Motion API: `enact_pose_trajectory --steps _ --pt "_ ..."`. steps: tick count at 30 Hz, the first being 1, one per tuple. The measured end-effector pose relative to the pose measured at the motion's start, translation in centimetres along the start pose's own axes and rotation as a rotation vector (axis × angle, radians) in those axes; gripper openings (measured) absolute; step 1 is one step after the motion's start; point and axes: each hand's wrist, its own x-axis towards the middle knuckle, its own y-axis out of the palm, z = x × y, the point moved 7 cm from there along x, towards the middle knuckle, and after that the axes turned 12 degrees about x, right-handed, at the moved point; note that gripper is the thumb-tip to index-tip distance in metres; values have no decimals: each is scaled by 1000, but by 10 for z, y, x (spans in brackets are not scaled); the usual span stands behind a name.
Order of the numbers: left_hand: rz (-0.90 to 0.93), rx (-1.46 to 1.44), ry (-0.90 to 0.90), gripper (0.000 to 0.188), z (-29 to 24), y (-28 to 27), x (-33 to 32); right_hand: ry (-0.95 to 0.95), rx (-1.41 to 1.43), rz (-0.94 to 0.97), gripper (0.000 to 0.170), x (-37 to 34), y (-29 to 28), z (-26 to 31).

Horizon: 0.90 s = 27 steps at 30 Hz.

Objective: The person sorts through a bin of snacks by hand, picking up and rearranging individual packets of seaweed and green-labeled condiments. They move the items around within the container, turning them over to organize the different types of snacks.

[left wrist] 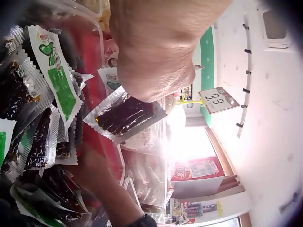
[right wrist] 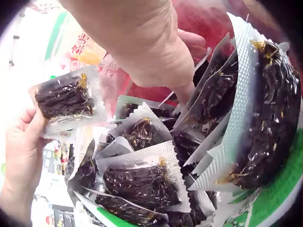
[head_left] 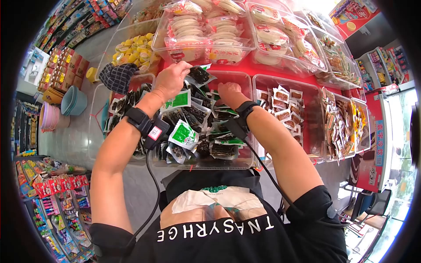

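Pinched in my left hand [head_left: 172,79] is a clear-and-silver packet of dark food [head_left: 199,75], raised over the rear of a clear bin [head_left: 184,166] of similar packets. The left wrist view shows this packet [left wrist: 128,116] under the left hand [left wrist: 156,52]; the right wrist view shows it [right wrist: 66,97] between thumb and fingers. My right hand [head_left: 230,93] is down in the same bin, at its right rear. In the right wrist view the right hand [right wrist: 137,42] has its fingers spread apart, one touching the packets [right wrist: 213,90] and its tip partly hidden.
Behind the bin stand clear tubs of white crackers [head_left: 188,30] and yellow-wrapped items [head_left: 136,50]. To the right are bins of brown packets [head_left: 285,103] and stick packets [head_left: 337,122]. A dark checked cloth [head_left: 117,76] lies at the left rear. Shelves [head_left: 57,210] stand farther left.
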Motion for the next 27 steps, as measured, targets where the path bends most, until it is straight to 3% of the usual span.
enact_pose_trajectory --steps 7,10,16,19,22,25,27 --pt "12 -74 -110 14 13 -3 -14 -139 -203 193 25 -11 -16 16" --pt "-1 -120 -148 14 21 -1 -15 -186 -158 11 25 -5 -2 3" --pt "18 -63 -222 15 25 4 -13 42 86 364 27 -8 6 -6" --pt "-6 -113 -220 16 18 3 -11 111 62 390 25 -13 8 -5" --pt "1 -123 -203 16 -1 4 -6 61 30 427 29 -19 13 -3" --pt "-19 -186 -145 16 -16 15 5 -21 -12 99 32 -30 7 -1" --pt "-31 -200 -125 16 -27 25 10 -39 -2 36 32 -37 10 -3"
